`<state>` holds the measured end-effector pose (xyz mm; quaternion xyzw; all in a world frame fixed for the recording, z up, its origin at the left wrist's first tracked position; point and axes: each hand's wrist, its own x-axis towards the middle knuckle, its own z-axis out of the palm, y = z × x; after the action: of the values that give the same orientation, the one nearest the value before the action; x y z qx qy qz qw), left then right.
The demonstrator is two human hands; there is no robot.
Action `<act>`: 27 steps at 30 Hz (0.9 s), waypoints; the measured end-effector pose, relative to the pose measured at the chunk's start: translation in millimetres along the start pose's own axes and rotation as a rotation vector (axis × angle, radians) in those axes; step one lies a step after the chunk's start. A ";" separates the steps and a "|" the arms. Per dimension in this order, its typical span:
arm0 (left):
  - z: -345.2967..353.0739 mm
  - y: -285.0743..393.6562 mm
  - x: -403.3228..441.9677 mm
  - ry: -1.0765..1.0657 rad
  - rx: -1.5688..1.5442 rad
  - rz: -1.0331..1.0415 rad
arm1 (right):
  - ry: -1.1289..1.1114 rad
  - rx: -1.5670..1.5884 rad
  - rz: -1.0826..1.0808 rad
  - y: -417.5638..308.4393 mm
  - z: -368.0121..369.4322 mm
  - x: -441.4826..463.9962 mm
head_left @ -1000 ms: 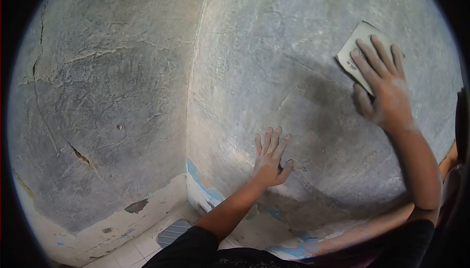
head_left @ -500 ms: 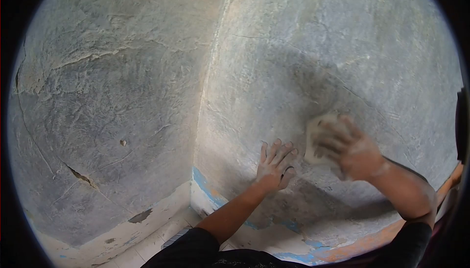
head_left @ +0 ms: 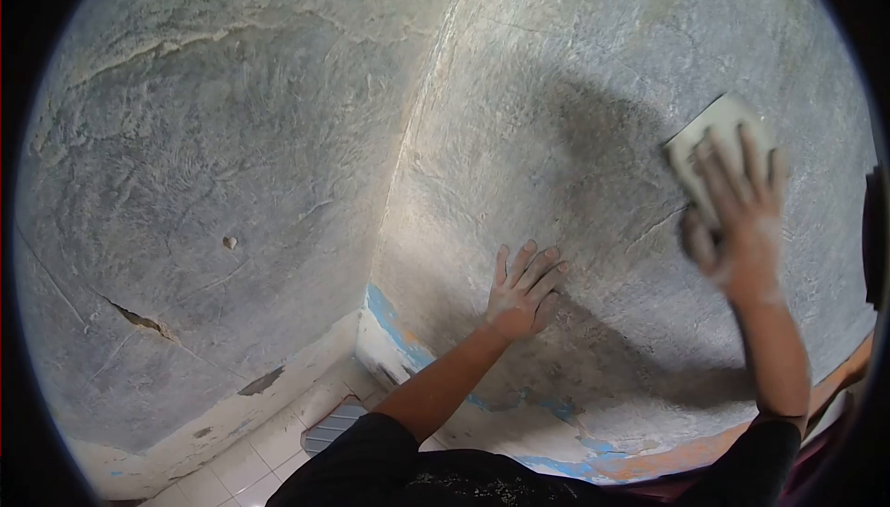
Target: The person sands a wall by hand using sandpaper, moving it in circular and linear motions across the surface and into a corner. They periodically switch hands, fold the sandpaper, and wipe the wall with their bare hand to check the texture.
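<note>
My right hand [head_left: 746, 229] presses a pale, square-cornered sheet of sandpaper [head_left: 691, 141] flat against the grey wall [head_left: 519, 173]. Its fingers lie extended over the sheet and hide part of it. Lower and to the left, my left hand [head_left: 524, 294] rests on the same wall, fingers spread, with nothing in it. Whitish dust coats both hands. The wall surface is rough and scratched.
A second grey wall [head_left: 185, 173] meets this one at a vertical corner, with a crack [head_left: 137, 317] and a small hole [head_left: 230, 243]. Blue and orange paint patches [head_left: 593, 447] mark the wall's base. White floor tiles [head_left: 246, 465] and a grey ridged object [head_left: 332, 422] lie below.
My right hand has swept the sandpaper up and to the right across the wall. My left hand stays at nearly the same place. The view has shifted slightly.
</note>
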<state>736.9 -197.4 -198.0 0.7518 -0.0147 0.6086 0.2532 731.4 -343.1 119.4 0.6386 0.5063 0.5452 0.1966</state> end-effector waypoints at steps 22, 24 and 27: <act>-11.8 -10.7 -47.9 -0.115 0.039 -0.310 | -0.130 0.357 -0.291 -67.4 28.6 -25.9; -17.4 -8.7 -54.1 -0.163 0.062 -0.363 | -0.302 0.364 -0.462 -79.3 44.4 -51.2; -22.5 -5.6 -57.8 -0.212 0.060 -0.422 | -0.337 0.341 -0.621 -80.9 47.3 -42.1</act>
<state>703.4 -200.1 -250.4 0.8051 0.1343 0.4603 0.3491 743.3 -331.9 17.9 0.5593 0.7193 0.2551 0.3235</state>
